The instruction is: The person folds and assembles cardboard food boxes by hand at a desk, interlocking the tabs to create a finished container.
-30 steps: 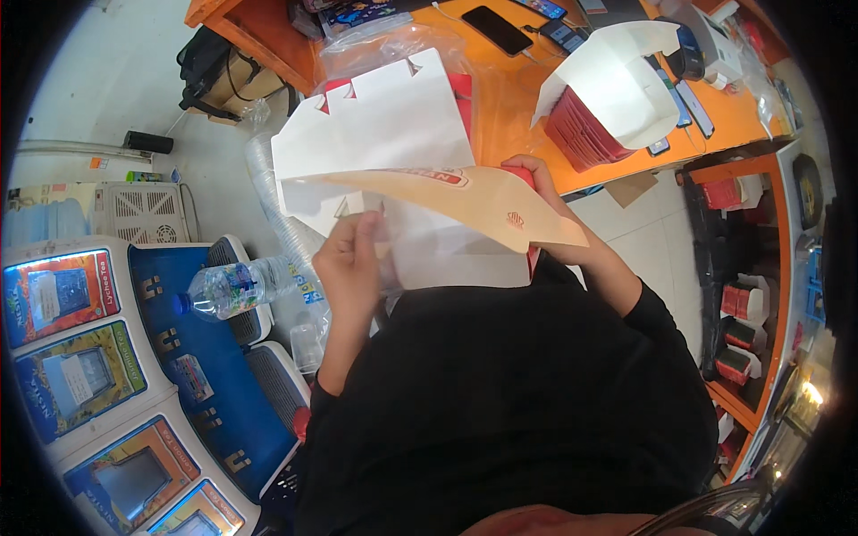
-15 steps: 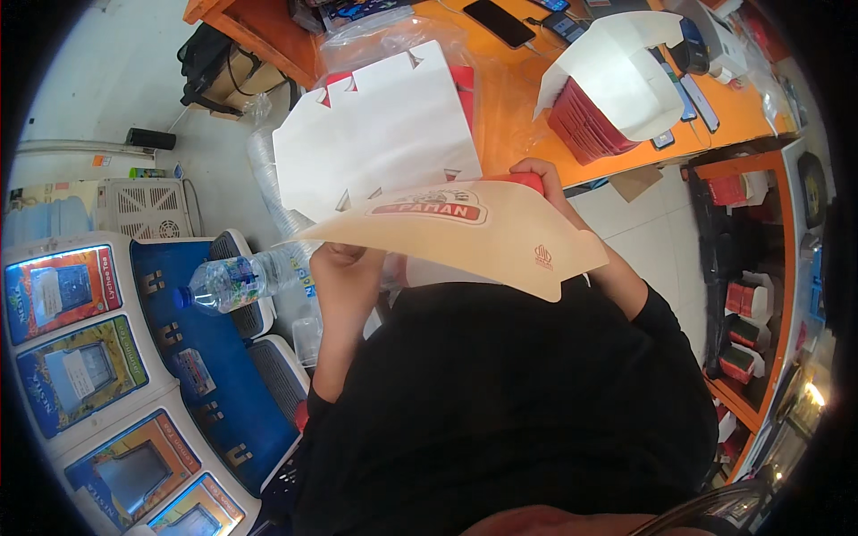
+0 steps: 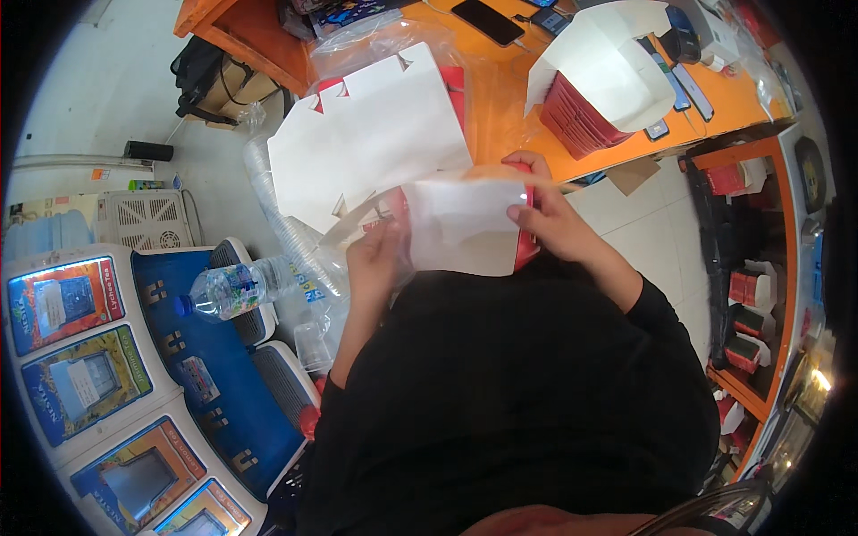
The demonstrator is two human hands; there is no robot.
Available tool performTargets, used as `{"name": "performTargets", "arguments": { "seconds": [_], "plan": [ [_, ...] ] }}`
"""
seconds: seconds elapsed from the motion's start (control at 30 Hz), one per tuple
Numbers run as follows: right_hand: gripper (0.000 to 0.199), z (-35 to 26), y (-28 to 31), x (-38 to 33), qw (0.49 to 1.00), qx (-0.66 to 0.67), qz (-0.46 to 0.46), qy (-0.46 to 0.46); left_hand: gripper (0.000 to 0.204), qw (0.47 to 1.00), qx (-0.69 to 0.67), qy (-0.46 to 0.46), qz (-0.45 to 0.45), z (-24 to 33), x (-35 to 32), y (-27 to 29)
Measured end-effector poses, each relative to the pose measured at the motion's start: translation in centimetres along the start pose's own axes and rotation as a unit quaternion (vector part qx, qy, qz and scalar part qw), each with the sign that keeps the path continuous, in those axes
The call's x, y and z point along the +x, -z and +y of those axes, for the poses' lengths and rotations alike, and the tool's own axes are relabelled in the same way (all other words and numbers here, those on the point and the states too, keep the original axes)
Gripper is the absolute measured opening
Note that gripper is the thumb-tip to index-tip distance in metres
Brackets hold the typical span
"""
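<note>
In front of my torso I hold a partly folded paperboard food box [image 3: 465, 228], its white inside facing up and red showing at its right side. The fingers of my left hand [image 3: 375, 255] are pinched on the flap at its left end. My right hand [image 3: 559, 223] grips the right end, thumb on the inner face and fingers round the back edge. Just beyond the box lies a stack of flat box blanks [image 3: 366, 125], white side up with notched edges, over red ones. A nested stack of folded red boxes [image 3: 581, 116] stands farther right.
The orange table [image 3: 505, 89] carries a black phone [image 3: 487, 21] and several other phones at the right. Left of me are a drink dispenser [image 3: 219, 357], a water bottle [image 3: 228, 290] and a sleeve of clear plastic cups [image 3: 295, 228]. Orange shelves [image 3: 773, 295] hold more boxes at right.
The cream printed panel has swung up and away, so the white inside now shows. My left hand has moved slightly right; my right thumb now presses on the inner face.
</note>
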State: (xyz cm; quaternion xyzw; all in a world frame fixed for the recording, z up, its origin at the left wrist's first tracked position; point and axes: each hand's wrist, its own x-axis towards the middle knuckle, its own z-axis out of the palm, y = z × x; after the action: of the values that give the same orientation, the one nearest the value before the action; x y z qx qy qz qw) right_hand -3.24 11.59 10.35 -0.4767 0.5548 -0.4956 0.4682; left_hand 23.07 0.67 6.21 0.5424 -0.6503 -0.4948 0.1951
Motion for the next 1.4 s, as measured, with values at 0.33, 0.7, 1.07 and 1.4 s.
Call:
{"name": "performTargets", "arguments": {
  "seconds": [0.33,0.7,1.07,1.4],
  "plan": [
    [0.058,-0.7,0.0,0.3,0.959,0.261,-0.002,-0.111,0.064,0.941,-0.262,0.078,-0.199,2.3,0.2,2.5],
    [0.066,0.1,1.4,0.7,0.965,0.213,0.021,-0.151,0.094,0.949,-0.223,-0.07,-0.213,1.3,-0.2,2.4],
    [0.122,-4.1,3.2,1.2,0.971,0.211,-0.094,0.058,0.144,0.912,-0.2,-0.314,-0.17,7.9,0.3,2.5],
    [0.131,-6.2,7.6,-1.9,0.99,0.084,0.009,0.11,0.144,0.882,-0.074,-0.425,-0.192,11.6,2.5,-2.2]
  ]
}}
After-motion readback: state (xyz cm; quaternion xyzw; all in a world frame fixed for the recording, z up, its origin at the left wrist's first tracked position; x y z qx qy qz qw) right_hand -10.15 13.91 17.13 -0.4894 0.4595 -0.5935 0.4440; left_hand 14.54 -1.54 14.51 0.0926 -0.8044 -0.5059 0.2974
